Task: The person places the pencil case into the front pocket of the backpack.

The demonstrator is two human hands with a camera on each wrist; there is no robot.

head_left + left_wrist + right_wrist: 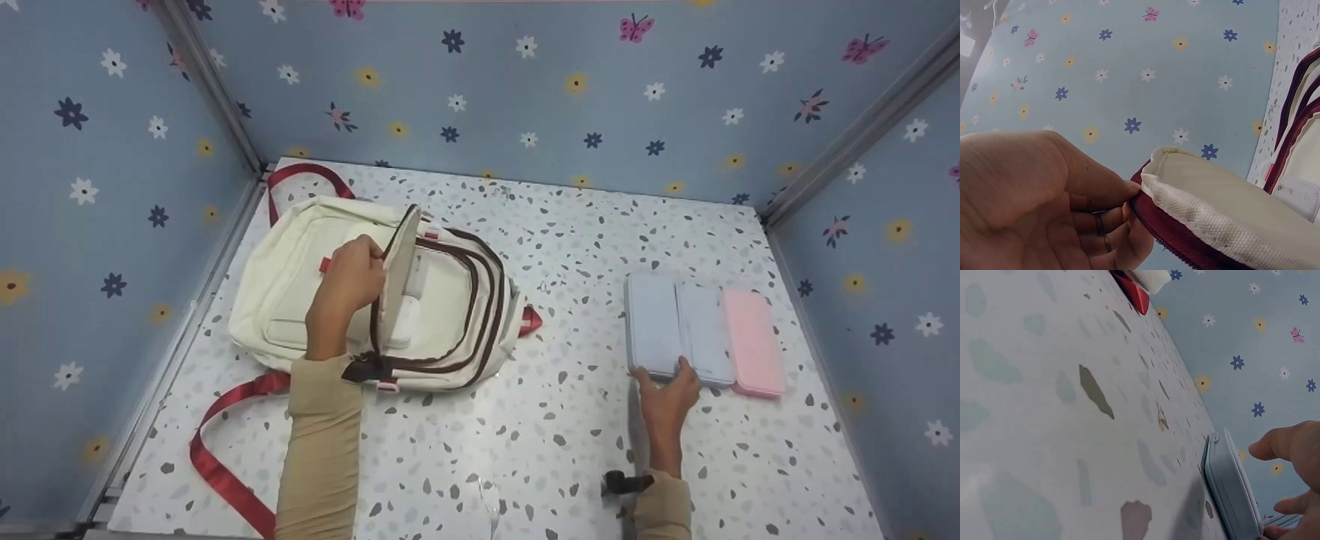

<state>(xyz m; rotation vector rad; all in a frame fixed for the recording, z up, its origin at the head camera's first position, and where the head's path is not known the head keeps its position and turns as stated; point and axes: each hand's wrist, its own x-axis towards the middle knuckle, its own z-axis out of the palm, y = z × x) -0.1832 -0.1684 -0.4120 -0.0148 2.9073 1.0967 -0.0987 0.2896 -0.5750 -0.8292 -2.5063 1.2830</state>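
Note:
A cream backpack (300, 270) with dark red zip edging lies on the table, its front pocket flap (401, 262) raised. My left hand (349, 277) pinches the flap's zip edge between thumb and fingers, as the left wrist view also shows. Inside the opened pocket lies a white rounded object (406, 321). On the right, my right hand (670, 394) is at the near edge of a light blue flat case (652, 322). Its thumb stands apart from the case in the right wrist view, with lower fingers at the edge. Another light blue flat piece (705, 334) lies alongside.
A pink flat case (752, 341) lies right of the blue ones. Red straps (225, 405) trail from the backpack at the left. Panels with a flower print (495, 97) enclose the speckled white table (570, 420) at the back and both sides.

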